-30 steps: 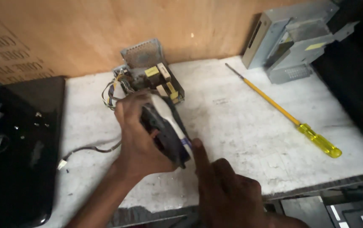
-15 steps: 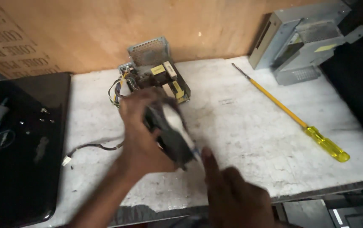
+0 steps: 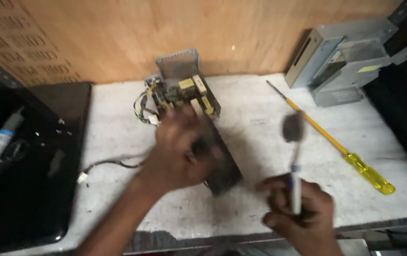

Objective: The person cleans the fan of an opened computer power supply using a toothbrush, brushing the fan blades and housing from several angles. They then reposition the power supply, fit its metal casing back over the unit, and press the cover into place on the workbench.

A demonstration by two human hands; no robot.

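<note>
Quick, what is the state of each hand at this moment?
Left hand: closed on the dark fan, though blurred.
Right hand: closed on a small brush, bristles pointing up.

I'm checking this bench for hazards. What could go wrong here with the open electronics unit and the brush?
1. The left hand grips a dark part over the open power supply board; fingers might touch bare components.
2. The brush in the right hand may snag the loose wires.
3. The yellow-handled screwdriver could get knocked off the bench edge.
</note>
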